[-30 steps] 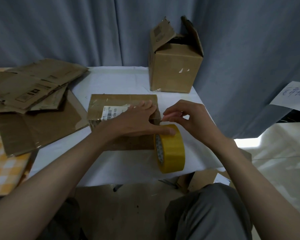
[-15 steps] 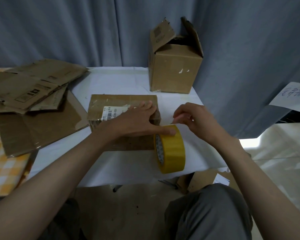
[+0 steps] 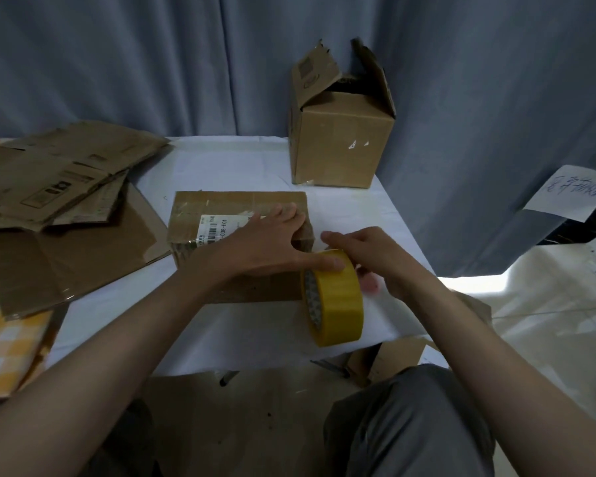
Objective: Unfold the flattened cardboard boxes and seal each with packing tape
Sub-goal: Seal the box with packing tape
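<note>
A low cardboard box (image 3: 221, 208) with a white barcode label lies on the white table (image 3: 227, 160). My left hand (image 3: 265, 242) rests flat on its top, thumb stretched onto the top of a yellow tape roll (image 3: 338, 301) standing on edge at the box's right side. My right hand (image 3: 369, 256) is at the roll's far side, fingers curled around its rim. Whether a tape end is pulled out is hidden.
An upright box (image 3: 338, 146) with open flaps stands at the table's back right. Several flattened boxes (image 3: 59, 180) are stacked at the left, over a checkered cloth (image 3: 7, 349). More cardboard (image 3: 241, 414) lies below the table's front edge by my knee.
My right hand has dropped from above the roll, where its fingertips were pinched together, down onto the roll's far side. My left hand and the roll have stayed put.
</note>
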